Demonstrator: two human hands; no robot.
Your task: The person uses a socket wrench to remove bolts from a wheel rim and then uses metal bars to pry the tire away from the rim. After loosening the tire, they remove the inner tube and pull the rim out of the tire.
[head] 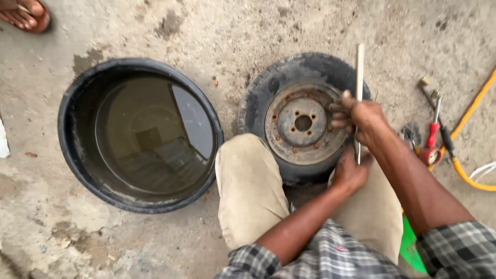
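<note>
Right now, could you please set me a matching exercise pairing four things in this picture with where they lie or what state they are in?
Things:
1. black tub
2. wheel rim
3. metal bar
4. yellow hose

States:
A. rusty, inside the tyre
B. held by both hands
C. holds murky water
D. lying at the far right

Pairs: 1-C, 2-A, 3-B, 4-D

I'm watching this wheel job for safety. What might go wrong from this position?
The metal bar stands between the tyre and the rusty rim, with the right hand and the left hand both on it; if it slips, fingers may hit the rim's edge. The water-filled black tub sits close beside the knee, so a jolt might tip or splash it. The yellow hose and pliers lie loose nearby, a possible snag.
</note>
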